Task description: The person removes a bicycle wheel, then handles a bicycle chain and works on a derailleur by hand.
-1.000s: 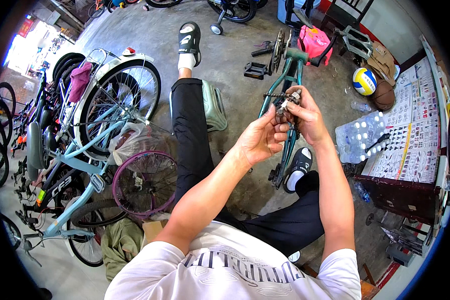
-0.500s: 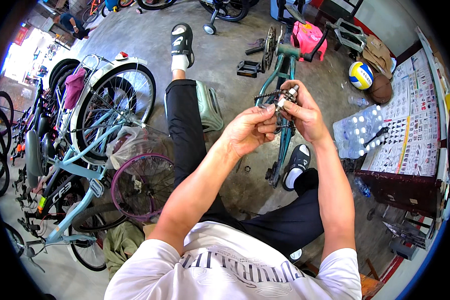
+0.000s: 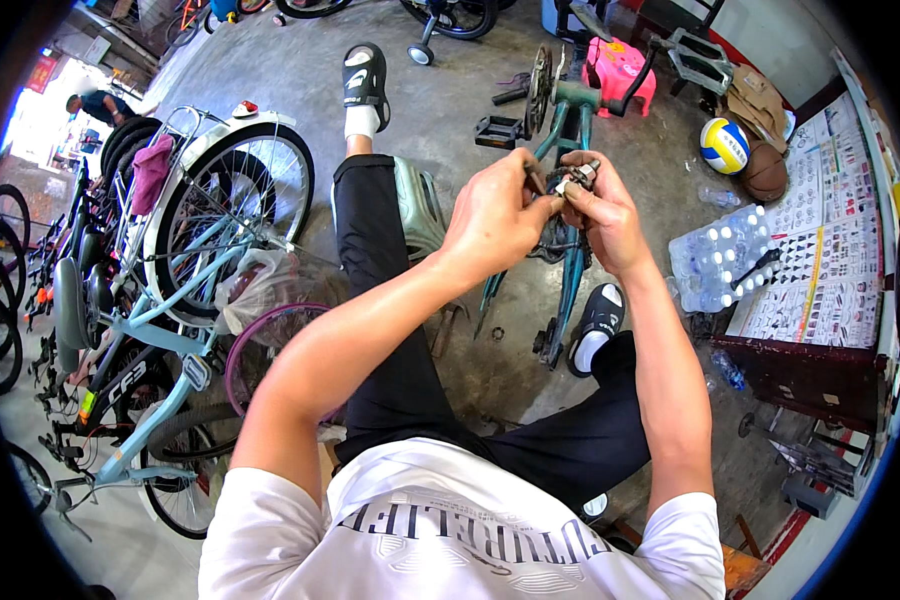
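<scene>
Over the teal bicycle frame (image 3: 573,270), both my hands meet at a small metal chain tool (image 3: 582,177). My right hand (image 3: 610,220) is closed round it, thumb on the near side. Beside it, my left hand (image 3: 500,215) has thumb and fingers pinched together at the tool's left end; what lies between those fingertips is hidden. A dark bicycle chain (image 3: 553,243) hangs just under the hands, partly covered by them. The frame's chainring (image 3: 538,88) and pedal (image 3: 497,131) lie beyond.
At left, a light-blue bicycle (image 3: 160,400) and several others crowd together. A purple-rimmed wheel (image 3: 260,345) leans near my left leg. Rightward are bottled water (image 3: 720,258), a volleyball (image 3: 723,146) and a basketball (image 3: 763,170). A pink stool (image 3: 620,75) stands ahead; a person (image 3: 103,104) is far left.
My left hand has moved up, its back now turned upward and its fingers closer round the tool's end. My right hand still holds the tool. The distant person has shifted left.
</scene>
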`<state>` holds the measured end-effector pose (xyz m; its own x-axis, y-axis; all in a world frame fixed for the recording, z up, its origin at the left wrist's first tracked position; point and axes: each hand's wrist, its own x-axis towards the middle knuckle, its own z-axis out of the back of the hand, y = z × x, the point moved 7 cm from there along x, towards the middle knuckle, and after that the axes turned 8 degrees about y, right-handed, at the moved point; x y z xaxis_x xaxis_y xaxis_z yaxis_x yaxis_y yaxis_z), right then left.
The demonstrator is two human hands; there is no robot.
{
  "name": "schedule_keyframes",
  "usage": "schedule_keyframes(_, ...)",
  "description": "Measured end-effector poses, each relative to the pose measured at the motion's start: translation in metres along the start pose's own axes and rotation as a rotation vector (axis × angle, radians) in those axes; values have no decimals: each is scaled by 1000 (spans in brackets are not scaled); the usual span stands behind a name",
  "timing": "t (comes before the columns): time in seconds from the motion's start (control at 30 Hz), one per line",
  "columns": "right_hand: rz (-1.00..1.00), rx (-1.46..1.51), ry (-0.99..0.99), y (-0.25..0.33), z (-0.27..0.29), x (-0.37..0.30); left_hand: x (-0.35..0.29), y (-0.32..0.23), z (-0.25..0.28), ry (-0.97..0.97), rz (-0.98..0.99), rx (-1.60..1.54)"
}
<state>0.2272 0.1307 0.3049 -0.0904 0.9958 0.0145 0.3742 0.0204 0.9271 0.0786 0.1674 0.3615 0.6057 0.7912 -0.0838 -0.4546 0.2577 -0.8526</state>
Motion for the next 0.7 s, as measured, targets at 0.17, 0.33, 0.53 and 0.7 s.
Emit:
schedule_keyframes(0.17,-56,17,-37,-11,1,5,-12,-38,-18,-175,-684,837)
schedule_keyframes(0.33,-72,40,-139,-16,-3,0,-13,-32,-34,38,-909,1170)
schedule_keyframes(0.53,-20,66,-86,-3,6,0,-22,-20,9,-45,-390,191)
schedule_keyframes(0.7,-21,60,-9,-6,-2,8,-42,82,-57,223,378,-1504)
